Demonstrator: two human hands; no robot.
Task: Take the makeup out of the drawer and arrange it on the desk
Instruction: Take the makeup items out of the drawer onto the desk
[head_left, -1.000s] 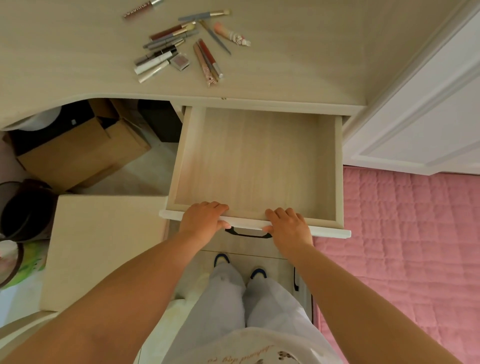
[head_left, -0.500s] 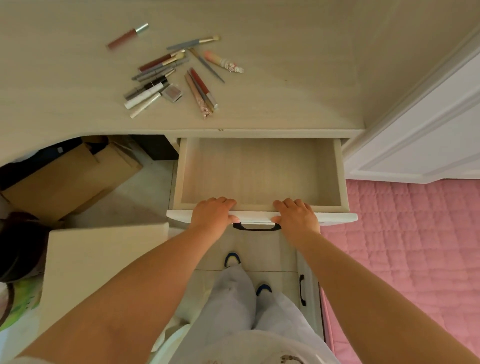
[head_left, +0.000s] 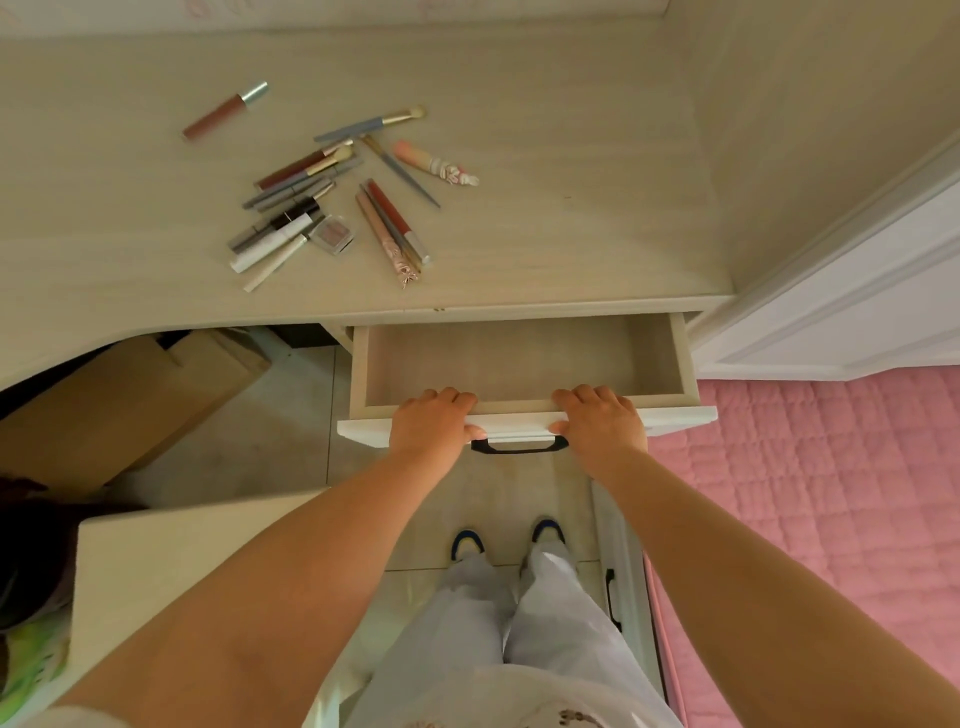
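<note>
The drawer (head_left: 524, 364) had been pushed further in than a second earlier, only a strip of its bare floor showing. The makeup (head_left: 332, 192) lay scattered on the tabletop (head_left: 571, 156). The left hand (head_left: 428, 421) and right hand (head_left: 600, 421) were curled over the front edge, gripping it; fingertips could be pinched under the tabletop lip if not withdrawn

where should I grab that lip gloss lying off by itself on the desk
Pinch the lip gloss from above, across the middle of its pink barrel. It lies flat and slanted, apart from the makeup pile, so both long sides look free for fingers.
</note>
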